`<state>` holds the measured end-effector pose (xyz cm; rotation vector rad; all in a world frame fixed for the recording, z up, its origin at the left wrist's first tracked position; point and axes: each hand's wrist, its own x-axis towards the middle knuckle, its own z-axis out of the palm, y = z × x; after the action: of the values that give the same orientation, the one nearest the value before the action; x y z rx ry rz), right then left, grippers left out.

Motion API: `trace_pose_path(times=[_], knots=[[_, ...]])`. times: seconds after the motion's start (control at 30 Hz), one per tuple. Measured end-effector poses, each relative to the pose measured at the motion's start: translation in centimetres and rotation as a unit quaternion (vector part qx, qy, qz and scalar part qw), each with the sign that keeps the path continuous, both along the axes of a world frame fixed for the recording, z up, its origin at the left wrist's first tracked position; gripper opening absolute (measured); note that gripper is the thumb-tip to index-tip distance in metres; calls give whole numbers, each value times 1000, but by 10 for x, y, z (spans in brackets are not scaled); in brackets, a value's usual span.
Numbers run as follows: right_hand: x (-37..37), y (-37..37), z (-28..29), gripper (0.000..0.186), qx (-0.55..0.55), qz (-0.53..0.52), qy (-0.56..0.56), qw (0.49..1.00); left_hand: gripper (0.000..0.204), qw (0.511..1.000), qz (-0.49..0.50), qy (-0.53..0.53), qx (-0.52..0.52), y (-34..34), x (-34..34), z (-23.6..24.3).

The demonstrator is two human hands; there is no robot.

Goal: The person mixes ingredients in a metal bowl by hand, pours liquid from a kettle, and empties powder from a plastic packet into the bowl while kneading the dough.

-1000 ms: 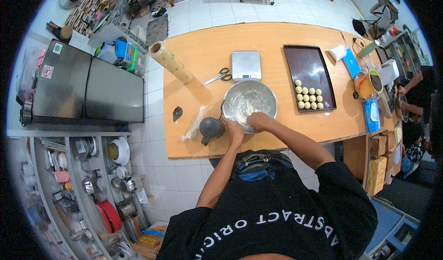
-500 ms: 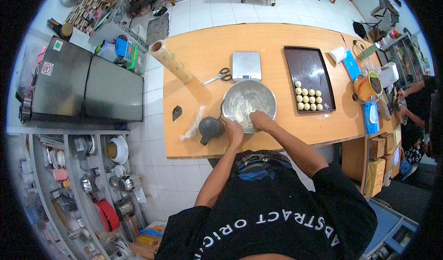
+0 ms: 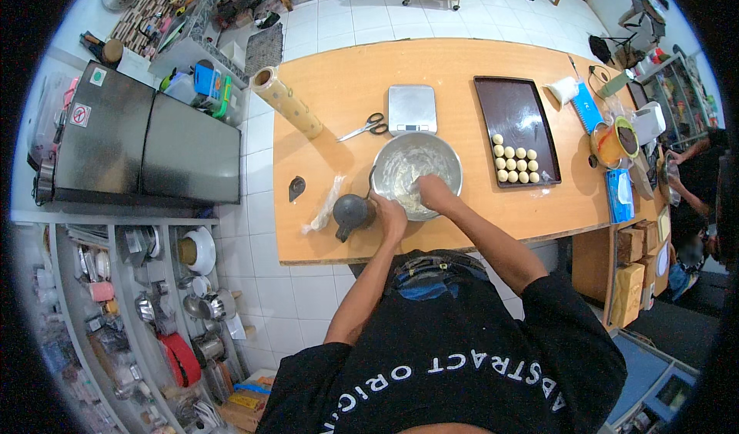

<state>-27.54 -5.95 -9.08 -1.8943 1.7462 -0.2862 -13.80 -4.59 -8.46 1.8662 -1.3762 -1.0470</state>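
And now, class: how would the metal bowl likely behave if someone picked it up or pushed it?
The metal bowl would probably stay stiff, given its shiny wall. Its inside may feel slippery, since pale smears coat it. A push might slide it rather than roll it, as it sits mouth-up on a smooth-looking table.

Pale mixture [image 3: 403, 185] partly hidden by right hand [image 3: 439, 195]
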Motion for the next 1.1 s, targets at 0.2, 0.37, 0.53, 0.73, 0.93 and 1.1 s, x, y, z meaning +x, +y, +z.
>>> trace_pose_path(times=[0.2, 0.37, 0.53, 0.73, 0.93, 1.1], knots=[[23, 14, 9, 13, 26, 65, 94, 993, 53, 999, -21, 19, -25, 0, 2, -12], [7, 15, 2, 13, 26, 67, 80, 994, 54, 998, -14, 1, -56, -1, -2, -10], [3, 10, 21, 15, 35, 28, 90, 995, 53, 999, -2, 11, -52, -5, 7, -15], [4, 3, 30, 15, 79, 1, 85, 993, 55, 999, -33, -27, 15, -2, 11, 1], [22, 14, 0, 12, 89, 61, 103, 989, 55, 999, -44, 0, -2, -3, 10, 16], [28, 12, 10, 12, 84, 56, 114, 988, 55, 998, -37, -5, -54, -7, 12, 0]])
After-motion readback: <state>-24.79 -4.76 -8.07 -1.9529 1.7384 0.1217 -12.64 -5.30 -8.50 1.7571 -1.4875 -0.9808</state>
